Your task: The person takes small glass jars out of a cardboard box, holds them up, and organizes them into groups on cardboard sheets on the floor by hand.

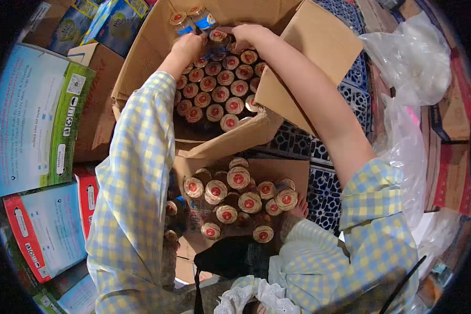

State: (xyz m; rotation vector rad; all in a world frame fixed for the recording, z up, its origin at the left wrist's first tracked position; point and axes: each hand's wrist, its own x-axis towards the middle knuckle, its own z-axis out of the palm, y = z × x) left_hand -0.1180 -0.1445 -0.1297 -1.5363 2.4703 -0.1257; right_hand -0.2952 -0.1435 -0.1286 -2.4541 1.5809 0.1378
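Note:
Both my hands reach into a large open cardboard box [121, 86] holding several rows of small glass jars [220, 94] with gold lids and red emblems. My left hand [189, 47] is closed near the far side, its fingertips at a jar [218, 35] between the two hands. My right hand [248, 36] curls round that jar from the other side, partly hiding it. Just beyond my left hand, a blue-labelled jar [204, 21] stands beside another jar [178, 19], raised above the rows.
More jars [238, 178] stand close before my body on a flat cardboard piece [298, 170]. Printed cartons [29, 118] are stacked at left. Blue plastic pallets [324, 193] lie under the box, with clear plastic wrap [408, 63] at right. One box flap [324, 39] folds outward.

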